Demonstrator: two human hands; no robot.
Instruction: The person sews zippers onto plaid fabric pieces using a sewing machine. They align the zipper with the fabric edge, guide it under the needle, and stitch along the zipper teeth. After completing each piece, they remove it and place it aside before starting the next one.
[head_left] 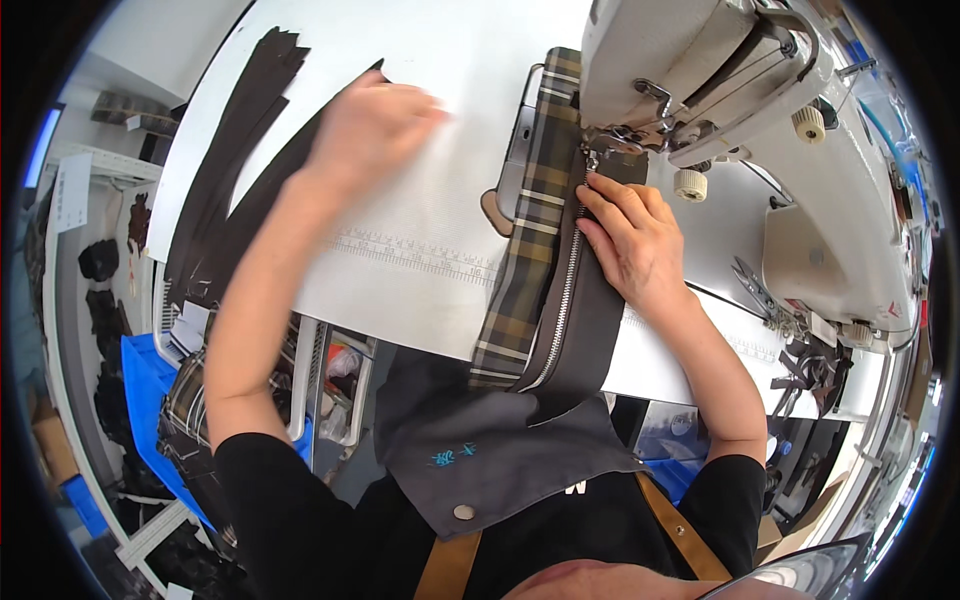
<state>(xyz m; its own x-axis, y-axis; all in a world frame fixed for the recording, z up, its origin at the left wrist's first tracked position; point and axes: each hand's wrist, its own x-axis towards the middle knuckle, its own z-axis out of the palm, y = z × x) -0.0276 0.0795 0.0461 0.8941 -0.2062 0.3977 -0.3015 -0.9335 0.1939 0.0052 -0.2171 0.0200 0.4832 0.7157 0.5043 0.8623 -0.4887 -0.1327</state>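
Note:
My left hand [375,130], blurred with fingers curled, is over the white worktable [420,290] at the tip of long dark strips [225,150]; whether it grips one is unclear. My right hand [635,235] lies with slightly bent, separated fingers on a silver zipper [559,330] along a dark brown band [598,320], just in front of the sewing machine's presser foot [598,135]. A folded olive plaid fabric [512,300] runs beside the zipper to its left, and the pieces extend over the table's near edge.
The white machine body [840,190] fills the upper right. Metal snips [750,285] lie beside its bed, near small dark scraps [800,370]. Below the table at left are a blue bin [145,400] and wire racks [345,390]. Shelves with dark materials line the far left.

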